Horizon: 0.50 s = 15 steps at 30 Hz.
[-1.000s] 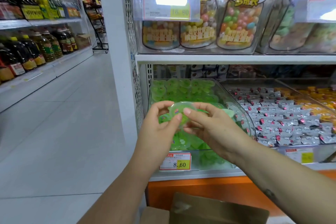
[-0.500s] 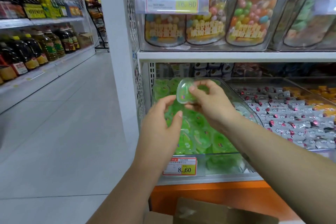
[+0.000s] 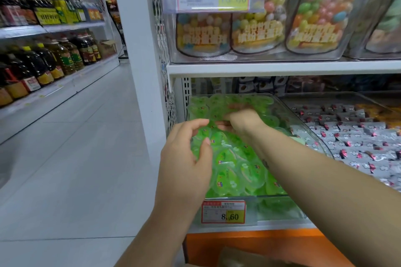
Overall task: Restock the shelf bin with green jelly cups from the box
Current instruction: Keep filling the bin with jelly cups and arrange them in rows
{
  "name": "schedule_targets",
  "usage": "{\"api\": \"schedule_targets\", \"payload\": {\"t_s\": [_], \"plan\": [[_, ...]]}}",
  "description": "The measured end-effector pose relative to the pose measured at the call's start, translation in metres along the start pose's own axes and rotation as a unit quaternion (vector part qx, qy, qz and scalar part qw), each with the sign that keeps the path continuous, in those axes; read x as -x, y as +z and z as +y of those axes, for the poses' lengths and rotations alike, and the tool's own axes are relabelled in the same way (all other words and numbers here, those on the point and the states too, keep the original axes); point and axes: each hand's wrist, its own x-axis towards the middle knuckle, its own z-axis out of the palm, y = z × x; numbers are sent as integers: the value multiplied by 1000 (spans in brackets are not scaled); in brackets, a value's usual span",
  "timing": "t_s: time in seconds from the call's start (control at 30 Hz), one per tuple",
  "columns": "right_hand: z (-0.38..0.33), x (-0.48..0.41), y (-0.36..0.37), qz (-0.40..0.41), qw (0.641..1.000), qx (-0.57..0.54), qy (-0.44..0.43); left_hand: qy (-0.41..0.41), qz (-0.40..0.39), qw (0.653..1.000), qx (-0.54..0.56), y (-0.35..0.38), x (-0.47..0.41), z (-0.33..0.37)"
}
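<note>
A clear shelf bin [image 3: 315, 139] on the lower shelf is packed with green jelly cups [image 3: 230, 165]. My right hand [image 3: 243, 122] reaches deep into the bin's back half, knuckles up, fingers curled down round a green jelly cup [image 3: 213, 119] among the pile; the grip is blurred. My left hand [image 3: 186, 158] hovers at the bin's front left corner, fingers loosely curled and holding nothing. A brown edge of the cardboard box [image 3: 236, 257] shows at the bottom of the view, below the shelf.
A price tag reading 8.60 [image 3: 223, 212] hangs on the bin's front. To the right lies a bin of grey wrapped sweets [image 3: 351, 136]. The shelf above [image 3: 282, 68] carries bags of coloured candy balls. Left is an open aisle floor [image 3: 71, 158] with oil bottles.
My right hand carried the jelly cup from in front of the bin up and down into its back half. My left hand let go of it and stayed at the front.
</note>
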Motion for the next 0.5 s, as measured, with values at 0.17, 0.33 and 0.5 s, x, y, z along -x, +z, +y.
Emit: {"api": "schedule_targets", "payload": {"t_s": [0.17, 0.33, 0.5], "plan": [[-1, 0, 4, 4, 1000, 17, -4, 1, -3, 1000, 2, 0, 2, 2], [-3, 9, -1, -6, 994, 105, -35, -1, -7, 1000, 1, 0, 1, 2], [-20, 43, -36, 18, 936, 305, -176, 6, -15, 1000, -14, 2, 1, 4]]}}
